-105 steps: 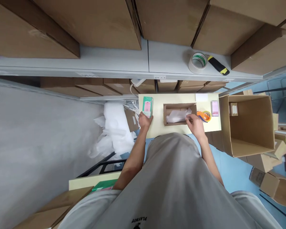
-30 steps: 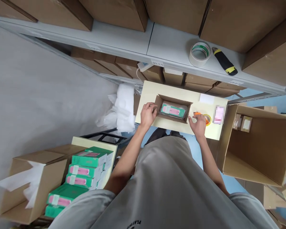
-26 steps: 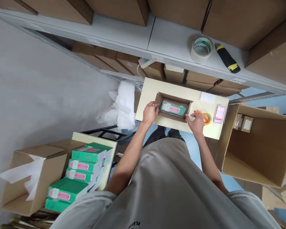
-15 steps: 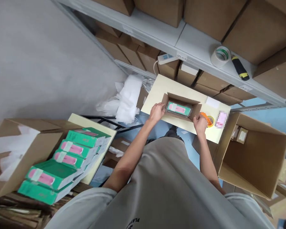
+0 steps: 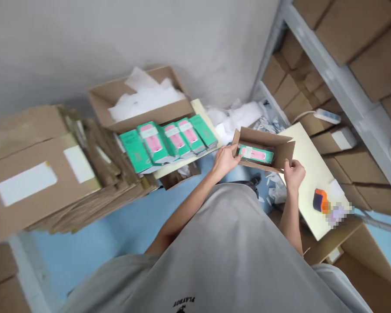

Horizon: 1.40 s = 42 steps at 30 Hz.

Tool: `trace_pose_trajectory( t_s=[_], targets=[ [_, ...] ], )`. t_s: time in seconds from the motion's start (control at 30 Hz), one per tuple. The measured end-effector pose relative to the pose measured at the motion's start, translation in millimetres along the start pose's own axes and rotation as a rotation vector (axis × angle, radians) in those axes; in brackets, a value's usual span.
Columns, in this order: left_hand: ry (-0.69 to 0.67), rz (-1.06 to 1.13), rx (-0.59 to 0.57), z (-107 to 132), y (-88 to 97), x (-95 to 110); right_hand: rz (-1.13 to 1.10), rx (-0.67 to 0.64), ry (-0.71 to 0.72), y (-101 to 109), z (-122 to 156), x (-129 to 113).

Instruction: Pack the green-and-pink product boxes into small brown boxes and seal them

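Between my hands is a small open cardboard box (image 5: 283,152), its flaps standing up. Inside it lies a green package with a pink picture (image 5: 256,154), which seems to have a clear wrap around it. My left hand (image 5: 227,158) grips the box's left end, fingers closed on the cardboard. At the right end my right hand (image 5: 293,174) pinches the wall, thumb uppermost. The box is held at the left edge of the cream table (image 5: 308,148), tilted a little towards me. Several similar green boxes (image 5: 169,141) stand in a row to the left.
Behind the green boxes is a carton of white foam sheets (image 5: 117,119). Flattened cardboard (image 5: 52,165) is stacked at far left. An orange tape dispenser (image 5: 319,201) lies on the table, with a large open carton (image 5: 368,256) beside it. Shelves (image 5: 339,56) of boxes stand right.
My hands have lifted the small box off the table and carried it left to the table's edge. The view has turned left, bringing the green boxes and flattened cardboard further in.
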<state>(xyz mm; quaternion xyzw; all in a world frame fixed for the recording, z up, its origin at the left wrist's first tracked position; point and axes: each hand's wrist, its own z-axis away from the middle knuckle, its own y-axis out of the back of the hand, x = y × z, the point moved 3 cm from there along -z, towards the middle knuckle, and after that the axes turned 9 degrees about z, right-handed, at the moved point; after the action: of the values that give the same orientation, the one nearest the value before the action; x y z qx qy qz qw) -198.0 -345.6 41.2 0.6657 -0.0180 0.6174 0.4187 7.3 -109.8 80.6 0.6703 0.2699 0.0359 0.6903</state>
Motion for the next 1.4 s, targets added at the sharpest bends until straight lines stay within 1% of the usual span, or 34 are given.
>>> trace_pose_trajectory(
  t_s=[0.07, 0.1, 0.17, 0.2, 0.27, 0.33, 0.4, 0.47, 0.53, 0.57, 0.6, 0.67, 0.8, 0.9, 0.97, 1.03, 1.1, 1.13, 1.17, 1.2, 1.23, 1.3, 1.37, 1.4],
  targets=[
    [0.035, 0.049, 0.120, 13, 47.0, -17, -0.054, -0.033, 0.100, -7, 6, -48],
    [0.055, 0.075, 0.173, 20, 66.7, -25, -0.085, -0.046, 0.149, -9, 9, -72],
    [0.094, 0.128, 0.247, 33, 95.9, -40, -0.137, -0.039, 0.240, -9, 9, -116],
    [0.112, 0.155, 0.268, 38, 105.4, -45, -0.147, -0.019, 0.284, -7, 6, -136],
    [0.142, 0.202, 0.293, 44, 116.8, -50, -0.124, 0.040, 0.360, 3, -2, -171],
    [0.151, 0.238, 0.315, 46, 124.4, -46, -0.072, 0.086, 0.414, 17, -14, -198],
    [0.141, 0.271, 0.340, 46, 134.6, -37, -0.038, 0.088, 0.447, 32, -27, -217],
    [0.130, 0.310, 0.361, 47, 149.5, -29, -0.046, 0.053, 0.473, 45, -36, -231],
    [0.138, 0.358, 0.388, 49, 168.1, -26, -0.089, 0.006, 0.492, 51, -43, -244],
    [0.147, 0.383, 0.409, 51, 178.0, -28, -0.116, -0.020, 0.501, 51, -45, -253],
    [0.158, 0.409, 0.435, 53, 188.0, -31, -0.139, -0.045, 0.511, 48, -46, -263],
    [0.190, 0.449, 0.502, 57, 206.9, -43, -0.156, -0.103, 0.539, 35, -47, -286],
    [0.289, 0.448, 0.648, 61, 237.6, -76, -0.110, -0.276, 0.632, -12, -42, -338],
    [0.375, 0.438, 0.720, 63, 251.8, -97, -0.068, -0.420, 0.715, -45, -35, -366],
    [0.438, 0.438, 0.746, 64, 256.6, -106, -0.037, -0.518, 0.781, -60, -32, -377],
    [0.503, 0.431, 0.756, 66, 257.8, -111, 0.002, -0.635, 0.853, -68, -33, -384],
    [0.551, 0.415, 0.749, 68, 256.7, -113, 0.033, -0.735, 0.907, -69, -38, -390],
    [0.561, 0.406, 0.742, 68, 255.8, -113, 0.037, -0.763, 0.924, -66, -42, -395],
    [0.558, 0.394, 0.734, 69, 254.9, -112, 0.031, -0.763, 0.935, -63, -47, -402],
    [0.541, 0.380, 0.732, 68, 254.4, -110, 0.014, -0.735, 0.944, -58, -52, -412],
    [0.513, 0.362, 0.736, 67, 254.4, -107, -0.010, -0.690, 0.957, -54, -56, -424],
    [0.442, 0.315, 0.755, 65, 255.8, -101, -0.065, -0.586, 1.014, -47, -62, -455],
    [0.382, 0.270, 0.775, 61, 258.3, -95, -0.100, -0.535, 1.120, -53, -61, -496],
    [0.360, 0.252, 0.779, 59, 259.6, -93, -0.096, -0.547, 1.188, -63, -59, -519]
  ],
)
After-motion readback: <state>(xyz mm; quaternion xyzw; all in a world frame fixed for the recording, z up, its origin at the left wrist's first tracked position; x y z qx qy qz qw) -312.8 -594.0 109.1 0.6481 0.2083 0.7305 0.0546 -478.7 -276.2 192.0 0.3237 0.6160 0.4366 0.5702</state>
